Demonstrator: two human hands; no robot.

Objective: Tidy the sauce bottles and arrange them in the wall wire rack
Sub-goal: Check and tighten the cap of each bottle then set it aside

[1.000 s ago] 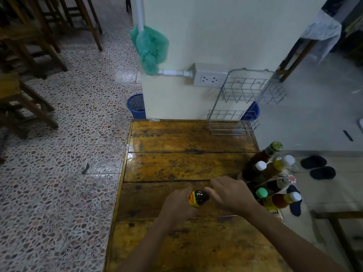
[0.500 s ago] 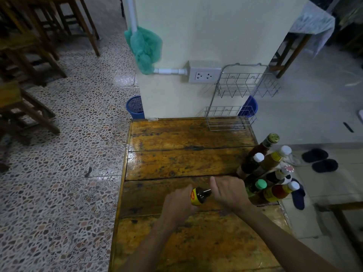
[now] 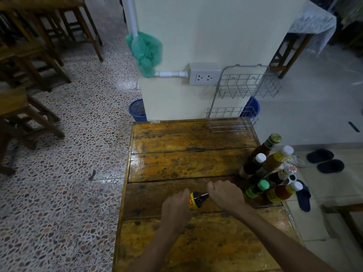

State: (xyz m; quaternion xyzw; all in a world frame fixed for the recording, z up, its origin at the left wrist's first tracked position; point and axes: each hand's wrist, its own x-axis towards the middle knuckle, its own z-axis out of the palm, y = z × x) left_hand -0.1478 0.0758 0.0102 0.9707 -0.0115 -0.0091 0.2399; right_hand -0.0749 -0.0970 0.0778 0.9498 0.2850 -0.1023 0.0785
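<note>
**A:** What am I looking at first?

**B:** I am looking down at a big wooden tabletop. It is pushing up against a pale wall. The wire rack is hanging on that wall, just right of a white power socket. I am seeing two baskets on it, one above the other. The low one is sitting right at the far edge of the tabletop.

**A:** Where are the bottles?

**B:** A bunch of sauce bottles is standing close together at the right edge of the tabletop. Their caps are white, green and gold. One more, a dark bottle with a yellow and red label, is lying sideways near the middle, between my two hands.

**A:** What are the hands doing?

**B:** My left hand is wrapping around the fat end of the dark bottle. My right hand is curling over its neck end. I am not seeing the cap, because the fingers are hiding it.

**A:** Anything else?

**B:** A green bag is hanging on a white pipe. A blue bin is standing on the floor by the wall.
</note>
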